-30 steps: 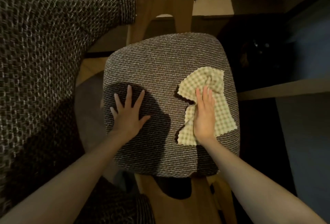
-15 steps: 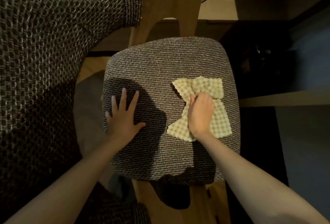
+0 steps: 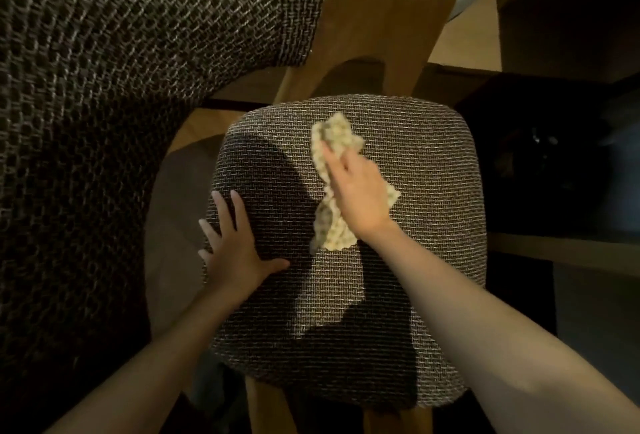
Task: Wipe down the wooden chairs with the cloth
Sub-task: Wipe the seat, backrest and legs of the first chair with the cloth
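1. Two chairs fill the view. The bulkier one is the neighbouring chair (image 3: 104, 122), a dark woven mass to the left of the seat and beyond its far-left corner.
2. The seat (image 3: 398, 277) of the nearer chair, padded in the same weave, is seen from straight above and serves as the landmark here.
3. A wooden back post (image 3: 381, 28) rises from the seat's far edge, and more wooden frame (image 3: 266, 409) shows beneath its near edge.
4. The cloth (image 3: 334, 135), pale, checked and bunched, lies on the seat. It runs from the seat's middle toward its far edge and is partly covered by a hand.
5. The right hand (image 3: 356, 191) lies flat on the cloth with its fingers extended, pressing it against the seat. Blur hides any finer detail of the fingers.
6. The left hand (image 3: 235, 253) holds nothing. It rests palm down on the seat's left edge with its fingers spread, apparently steadying the chair.
7. The step in hand looks like a wiping stroke across the seat's far half.
8. The right side of the seat and the wooden parts probably remain to be wiped.
9. The next move calls for steady downward pressure so the bunched cloth slides rather than rolls. After that comes a grip that lets the cloth wrap the back post.
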`<state>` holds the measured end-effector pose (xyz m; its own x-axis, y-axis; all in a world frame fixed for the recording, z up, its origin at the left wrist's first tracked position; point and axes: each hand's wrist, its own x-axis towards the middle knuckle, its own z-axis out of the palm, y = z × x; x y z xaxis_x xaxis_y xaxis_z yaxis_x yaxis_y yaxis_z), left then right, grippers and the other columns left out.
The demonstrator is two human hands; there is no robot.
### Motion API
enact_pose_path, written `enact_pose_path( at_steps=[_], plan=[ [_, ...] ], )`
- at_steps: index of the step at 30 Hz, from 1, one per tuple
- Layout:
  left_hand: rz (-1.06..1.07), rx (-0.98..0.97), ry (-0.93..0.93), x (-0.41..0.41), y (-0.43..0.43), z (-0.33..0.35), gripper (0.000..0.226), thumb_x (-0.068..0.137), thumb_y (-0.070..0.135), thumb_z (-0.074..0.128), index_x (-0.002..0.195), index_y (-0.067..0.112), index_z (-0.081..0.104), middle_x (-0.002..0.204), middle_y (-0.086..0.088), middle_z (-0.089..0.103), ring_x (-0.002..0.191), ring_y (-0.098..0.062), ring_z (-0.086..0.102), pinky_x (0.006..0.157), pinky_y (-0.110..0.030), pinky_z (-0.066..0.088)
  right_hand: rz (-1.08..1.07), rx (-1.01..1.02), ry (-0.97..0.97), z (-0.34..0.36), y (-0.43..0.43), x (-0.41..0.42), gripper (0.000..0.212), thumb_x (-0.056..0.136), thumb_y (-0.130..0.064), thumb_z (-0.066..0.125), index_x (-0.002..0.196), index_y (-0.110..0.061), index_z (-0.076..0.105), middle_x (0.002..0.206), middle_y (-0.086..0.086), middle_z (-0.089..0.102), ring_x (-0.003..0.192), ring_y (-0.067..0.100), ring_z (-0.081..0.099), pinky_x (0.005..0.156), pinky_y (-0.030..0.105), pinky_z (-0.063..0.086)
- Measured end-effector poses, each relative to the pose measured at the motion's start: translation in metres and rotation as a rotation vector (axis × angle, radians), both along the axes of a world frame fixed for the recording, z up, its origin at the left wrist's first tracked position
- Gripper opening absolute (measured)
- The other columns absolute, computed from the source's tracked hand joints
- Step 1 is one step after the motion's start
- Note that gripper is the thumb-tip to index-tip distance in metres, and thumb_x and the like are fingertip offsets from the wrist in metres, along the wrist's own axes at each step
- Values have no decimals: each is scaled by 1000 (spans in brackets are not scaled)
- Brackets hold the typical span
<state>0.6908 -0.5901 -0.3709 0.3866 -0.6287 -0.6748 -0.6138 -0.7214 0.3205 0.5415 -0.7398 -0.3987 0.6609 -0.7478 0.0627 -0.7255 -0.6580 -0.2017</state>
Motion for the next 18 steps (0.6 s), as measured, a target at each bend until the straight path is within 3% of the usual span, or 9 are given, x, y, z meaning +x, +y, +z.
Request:
enact_pose_path(
  at_steps=[1,4,6,8,10,12,15,18],
  plan=[
    [-1,12,-9,-1,-2,1,137,62,53,80,147,22,-24,150,0,-38,141,-43,-15,106,-66,18,-83,-33,-1,-3,-3,-11,51,79,4,64,126,-8,50,86,11,55,65,18,41,58,27,34],
    [0,30,-4,-2,-5,5,137,63,50,81,147,20,-23,151,-2,-36,141,-44,-13,106,-66,19,-399,6,-7,8,-11,-40,50,85,4,54,134,-6,46,97,16,52,66,21,47,55,30,41],
    [-3,38,7,-3,-7,7,136,64,48,81,147,19,-23,151,-3,-36,141,-45,-13,106,-67,19,-687,75,-72,23,-18,-56,50,93,-4,46,142,-10,36,109,15,48,75,23,50,61,31,40],
    [2,38,20,-2,-8,9,136,64,47,82,147,19,-23,150,-3,-36,140,-45,-14,106,-67,18,-800,78,-258,39,-20,-58,47,98,-10,42,144,-8,33,118,15,46,88,21,51,75,25,37],
    [8,40,39,-2,-8,11,136,64,47,82,147,19,-23,150,-3,-37,140,-46,-14,107,-67,17,-602,-6,-389,54,-16,-36,40,98,-6,42,138,0,41,117,16,50,94,12,46,84,17,33],
    [11,34,57,-2,-8,13,136,65,47,82,147,19,-23,150,-2,-37,140,-46,-15,107,-67,16,-290,58,-440,61,-6,2,35,95,2,46,130,5,48,110,16,53,96,13,46,87,22,35],
    [18,20,68,0,-7,14,136,65,46,82,147,19,-24,150,-2,-37,140,-45,-16,107,-66,16,45,267,-279,50,5,73,42,99,-10,37,141,-7,39,128,17,48,112,25,45,89,27,36],
    [12,30,54,-1,-6,12,135,67,45,81,146,19,-26,150,-2,-38,141,-43,-17,107,-64,18,145,349,-186,16,10,122,47,99,-25,24,142,-14,40,136,14,45,122,28,40,98,32,32]
  ],
)
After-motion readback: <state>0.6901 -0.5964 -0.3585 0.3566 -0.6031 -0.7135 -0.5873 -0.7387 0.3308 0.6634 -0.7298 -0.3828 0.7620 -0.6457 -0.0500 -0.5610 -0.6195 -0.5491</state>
